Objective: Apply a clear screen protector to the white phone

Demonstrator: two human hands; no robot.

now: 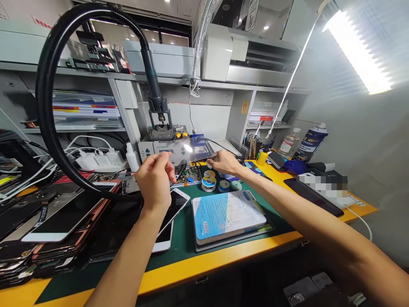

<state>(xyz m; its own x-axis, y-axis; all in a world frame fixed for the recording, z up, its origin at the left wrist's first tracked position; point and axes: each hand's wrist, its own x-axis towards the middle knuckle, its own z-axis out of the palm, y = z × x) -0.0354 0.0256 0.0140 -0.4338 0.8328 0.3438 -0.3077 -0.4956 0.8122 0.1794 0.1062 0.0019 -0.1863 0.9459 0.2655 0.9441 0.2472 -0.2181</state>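
One clear sheet (200,151) lay between two hands, its left end pinched in the left grip (156,181), its right in the right grip (224,163), raised above the worktop (191,267), beyond one blue-and-white book (223,215).

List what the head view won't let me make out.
All in the head view:
Clear sheet: full outline, see-through against the grey machine.
Grey machine: part of its front, hidden behind the left hand.
Lower white phone: partly covered by the upper phone.
Book: small print, too fine to read.
Mosaic patch: whatever it covers, blurred.
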